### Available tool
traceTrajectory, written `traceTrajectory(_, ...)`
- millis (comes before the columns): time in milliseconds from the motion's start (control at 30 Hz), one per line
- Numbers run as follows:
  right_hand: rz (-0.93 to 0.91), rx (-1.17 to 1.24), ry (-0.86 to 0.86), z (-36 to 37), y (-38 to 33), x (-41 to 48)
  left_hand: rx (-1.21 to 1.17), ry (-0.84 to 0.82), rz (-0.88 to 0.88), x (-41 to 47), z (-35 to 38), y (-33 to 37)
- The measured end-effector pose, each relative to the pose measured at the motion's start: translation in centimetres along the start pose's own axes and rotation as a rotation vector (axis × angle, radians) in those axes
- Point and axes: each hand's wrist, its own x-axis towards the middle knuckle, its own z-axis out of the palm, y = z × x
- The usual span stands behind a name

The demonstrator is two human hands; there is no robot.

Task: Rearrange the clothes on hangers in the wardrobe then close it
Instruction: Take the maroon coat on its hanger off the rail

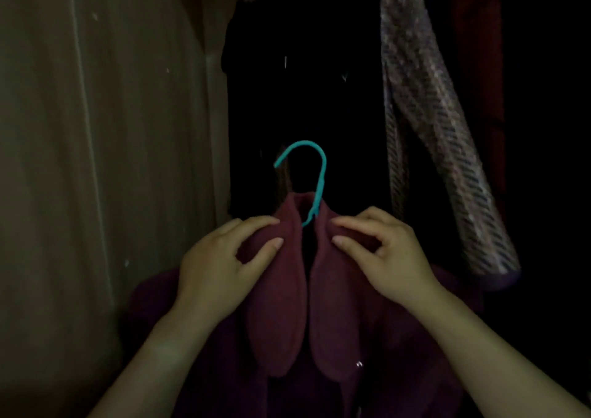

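A maroon fleece garment (pixel 287 315) with a wide collar hangs on a teal hanger (pixel 315 174), low in the middle of the dim wardrobe. The hanger's hook stands free in the air, below any rail. My left hand (pixel 220 264) pinches the left collar flap between thumb and fingers. My right hand (pixel 380 251) pinches the right collar flap the same way. Both hands sit just under the hook.
The pale wardrobe side wall (pixel 105 161) fills the left. Dark clothes (pixel 303 81) hang behind the hanger. A grey patterned garment (pixel 441 149) hangs at upper right, with a red one (pixel 479 49) beside it. The right side is too dark to read.
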Motion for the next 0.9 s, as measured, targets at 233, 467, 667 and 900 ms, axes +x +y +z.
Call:
traceTrajectory(233, 0.096, 0.104, -0.063, -4.4, -6.1, -11.2, 0.084, -0.006, -0.160, -12.5, -4.2, 9.2)
traceTrajectory(467, 0.217, 0.123, -0.054, -8.3, -11.7, -20.6, 0.052, -0.101, -0.238, -21.0, -7.7, 15.9)
traceTrajectory(667, 0.320, 0.058, 0.039, -10.6, -18.0, -31.0, -0.049, -0.210, -0.224, -29.6, -10.4, 19.2)
traceTrajectory(900, 0.477, -0.074, 0.071, -13.5, -27.0, -41.5, -0.257, -0.377, -0.200, -38.8, -13.9, 21.9)
